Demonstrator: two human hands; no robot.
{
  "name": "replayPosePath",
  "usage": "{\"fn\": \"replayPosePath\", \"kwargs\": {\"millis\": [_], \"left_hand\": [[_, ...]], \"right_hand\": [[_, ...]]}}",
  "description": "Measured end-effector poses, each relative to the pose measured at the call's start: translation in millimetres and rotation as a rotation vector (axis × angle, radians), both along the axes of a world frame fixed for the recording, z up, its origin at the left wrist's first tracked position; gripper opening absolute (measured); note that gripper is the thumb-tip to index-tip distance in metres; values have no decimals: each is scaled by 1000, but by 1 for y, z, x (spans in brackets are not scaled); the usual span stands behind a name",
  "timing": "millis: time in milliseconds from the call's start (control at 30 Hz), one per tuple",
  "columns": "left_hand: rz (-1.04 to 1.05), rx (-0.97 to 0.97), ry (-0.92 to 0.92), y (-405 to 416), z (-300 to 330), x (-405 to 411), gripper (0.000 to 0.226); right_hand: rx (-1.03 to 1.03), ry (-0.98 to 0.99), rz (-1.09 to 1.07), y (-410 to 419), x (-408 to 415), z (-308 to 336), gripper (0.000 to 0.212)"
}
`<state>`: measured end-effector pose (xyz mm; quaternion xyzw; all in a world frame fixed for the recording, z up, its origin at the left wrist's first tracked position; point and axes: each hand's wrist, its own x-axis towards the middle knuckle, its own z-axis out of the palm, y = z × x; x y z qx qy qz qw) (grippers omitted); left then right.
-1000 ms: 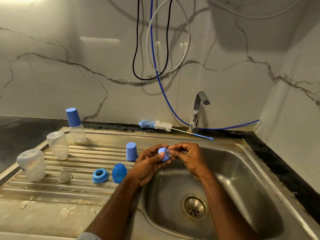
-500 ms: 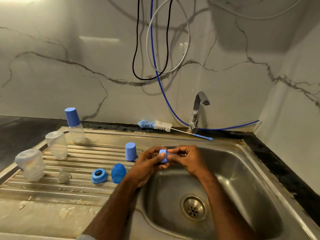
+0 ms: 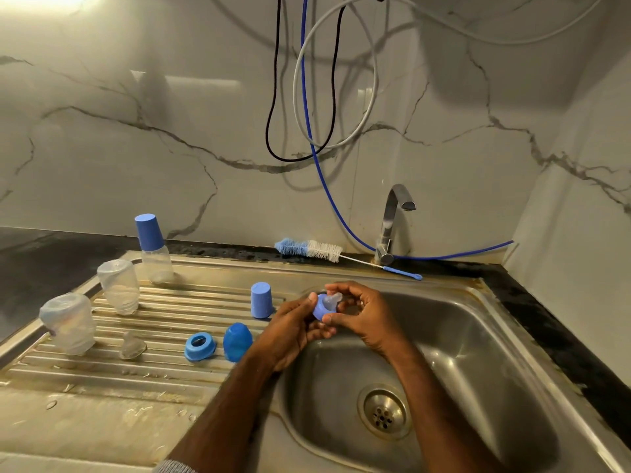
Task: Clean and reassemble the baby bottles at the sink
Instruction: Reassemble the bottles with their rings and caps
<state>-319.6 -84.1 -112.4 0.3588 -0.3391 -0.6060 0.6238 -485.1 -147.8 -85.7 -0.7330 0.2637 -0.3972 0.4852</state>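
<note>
Hands meet above the sink's near-left rim: the left hand (image 3: 290, 331) curls its fingers round a blue collar ring (image 3: 320, 310), thumb on its upper edge, while the right hand (image 3: 362, 315) pinches the ring's lower edge and arches its other fingers over the top. A clear silicone teat (image 3: 333, 299) now pokes out through the ring toward 2 o'clock; half a second ago only the blue ring showed between the fingers, so the teat has probably just been pulled through and seated. That would mean this teat-and-ring unit is ready to screw onto a bottle.

At 9 o'clock from the hands stands a blue cap (image 3: 261, 300) on the ribbed drainer; at 8 o'clock sit a darker blue dome cap (image 3: 238, 342) and a second collar ring (image 3: 200, 346), with a loose teat (image 3: 132, 346) further out the same way. Two clear bottles (image 3: 118, 287) stand inverted toward 9 o'clock, and a capped bottle (image 3: 155, 256) stands at 10. A bottle brush (image 3: 309, 248) lies on the counter at 12, the tap (image 3: 392, 223) at 1. The sink (image 3: 478, 353) basin opens at 5 o'clock, the tap not running
</note>
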Motion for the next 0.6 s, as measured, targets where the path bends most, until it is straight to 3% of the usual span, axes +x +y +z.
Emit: {"fn": "replayPosePath", "kwargs": {"millis": [133, 400, 600], "left_hand": [[71, 4, -223, 6, 0, -9, 51], [852, -113, -883, 39, 35, 7, 29], [1011, -149, -1405, 80, 94, 94, 24]], "right_hand": [[-43, 28, -21, 4, 7, -4, 39], [-141, -42, -302, 12, 32, 4, 42], [-222, 129, -148, 40, 102, 17, 36]]}}
